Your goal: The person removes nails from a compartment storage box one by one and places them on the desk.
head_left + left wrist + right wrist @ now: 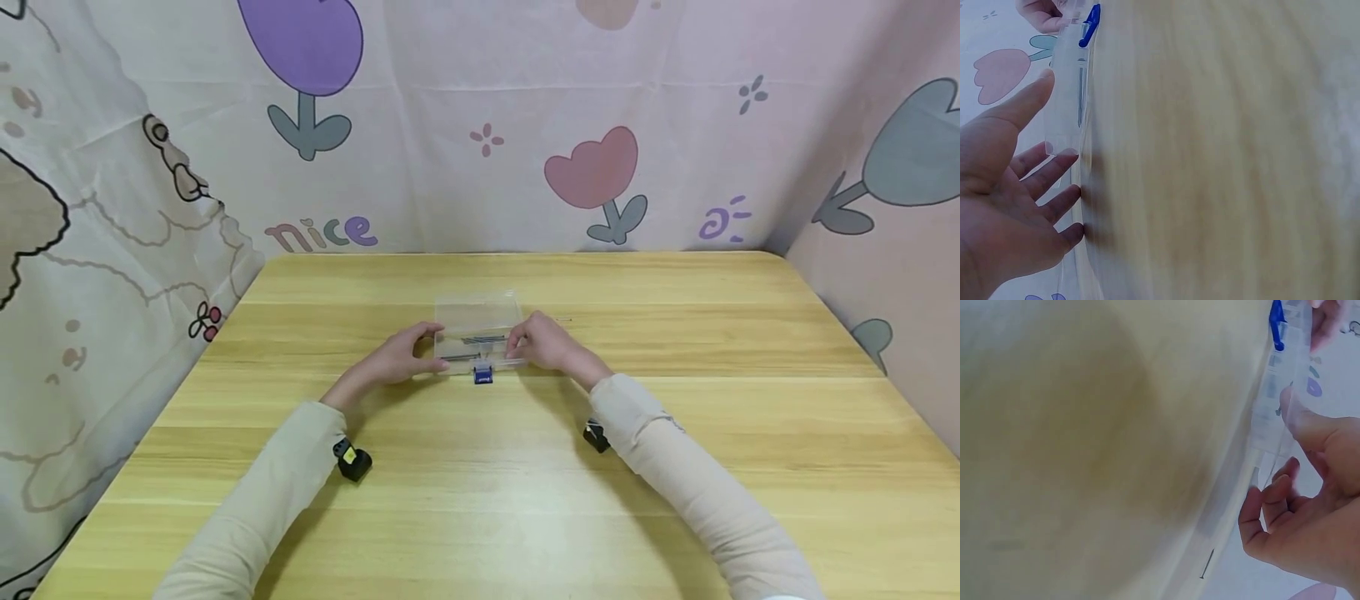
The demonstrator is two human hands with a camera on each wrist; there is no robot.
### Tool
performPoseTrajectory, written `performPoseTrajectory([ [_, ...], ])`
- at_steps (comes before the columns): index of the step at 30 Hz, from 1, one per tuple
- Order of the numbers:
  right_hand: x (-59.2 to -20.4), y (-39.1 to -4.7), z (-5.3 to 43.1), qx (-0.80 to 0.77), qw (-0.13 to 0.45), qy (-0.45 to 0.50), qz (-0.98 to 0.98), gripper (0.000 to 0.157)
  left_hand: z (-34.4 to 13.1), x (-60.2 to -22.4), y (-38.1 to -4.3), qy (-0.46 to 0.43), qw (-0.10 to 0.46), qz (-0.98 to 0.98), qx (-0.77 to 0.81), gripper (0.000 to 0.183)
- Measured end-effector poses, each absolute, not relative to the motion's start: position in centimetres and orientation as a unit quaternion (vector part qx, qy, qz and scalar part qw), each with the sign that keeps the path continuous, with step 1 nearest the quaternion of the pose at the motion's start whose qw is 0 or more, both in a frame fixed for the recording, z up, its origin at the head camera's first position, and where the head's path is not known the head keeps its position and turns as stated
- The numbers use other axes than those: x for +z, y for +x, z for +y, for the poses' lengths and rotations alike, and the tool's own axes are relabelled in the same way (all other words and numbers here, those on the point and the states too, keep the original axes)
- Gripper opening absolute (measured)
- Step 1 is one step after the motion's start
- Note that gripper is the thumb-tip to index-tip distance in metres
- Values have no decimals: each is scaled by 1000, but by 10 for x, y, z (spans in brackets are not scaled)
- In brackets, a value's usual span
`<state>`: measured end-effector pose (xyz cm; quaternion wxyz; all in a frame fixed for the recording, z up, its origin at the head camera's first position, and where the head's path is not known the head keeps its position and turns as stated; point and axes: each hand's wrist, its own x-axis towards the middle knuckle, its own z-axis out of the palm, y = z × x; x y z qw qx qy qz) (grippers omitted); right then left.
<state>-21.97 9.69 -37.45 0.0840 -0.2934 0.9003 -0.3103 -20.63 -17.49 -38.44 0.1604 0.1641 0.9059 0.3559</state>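
Note:
A clear plastic box (495, 352) stands on the table with its lid (474, 311) tipped back and a blue latch (483, 374) at its front. Nails (459, 357) lie in its compartments. My left hand (405, 357) is at the box's left end, thumb by the front corner and forefinger by the back; in the left wrist view its fingers are spread. At the right end, my right hand (546, 342) bends down over the compartments, thumb tip at the box and other fingers curled beside it. Its forefinger is hidden, and I cannot tell whether it pinches a nail.
A single nail (1207, 564) lies on the wooden table (465, 483) to the right of the box, behind my right hand. Patterned cloth (450, 150) hangs behind the table. Each sleeve carries a small black wrist camera (352, 462).

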Motion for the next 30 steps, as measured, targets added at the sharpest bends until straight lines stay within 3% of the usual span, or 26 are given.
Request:
performPoseTrajectory([
  [10,-370,-220,103,-374,139,-236,886,11,-175,-387,-205,157,164,903,364,73],
  [22,-365,-237,130,-318,66,-221,920,8,-175,-386,-206,155,164,907,356,73],
  [30,-367,-243,155,-290,62,-210,932,6,-175,-384,-204,151,164,906,361,73],
])
